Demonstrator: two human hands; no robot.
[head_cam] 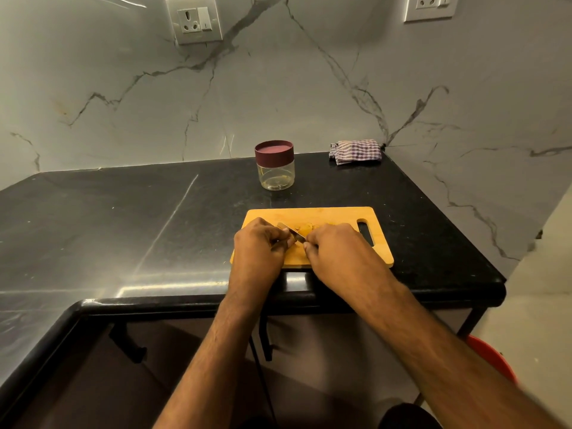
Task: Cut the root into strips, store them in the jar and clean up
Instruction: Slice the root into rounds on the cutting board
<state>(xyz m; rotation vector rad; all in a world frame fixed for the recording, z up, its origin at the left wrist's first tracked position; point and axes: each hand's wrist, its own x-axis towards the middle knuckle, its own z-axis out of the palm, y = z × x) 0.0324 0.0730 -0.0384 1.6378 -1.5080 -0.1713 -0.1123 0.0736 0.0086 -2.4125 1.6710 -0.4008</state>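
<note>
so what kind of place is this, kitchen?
Most likely a home kitchen: a dark polished stone counter against a marble-look wall with sockets, and a wooden cutting board with a lidded jar and a checked cloth behind it.

Knife handle (280,243) and most of the root (305,232) hidden beneath the hands.

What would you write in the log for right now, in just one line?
step: cutting root | left hand: holds knife | right hand: steadies root on board | jar: lid on | cloth: unused
</note>
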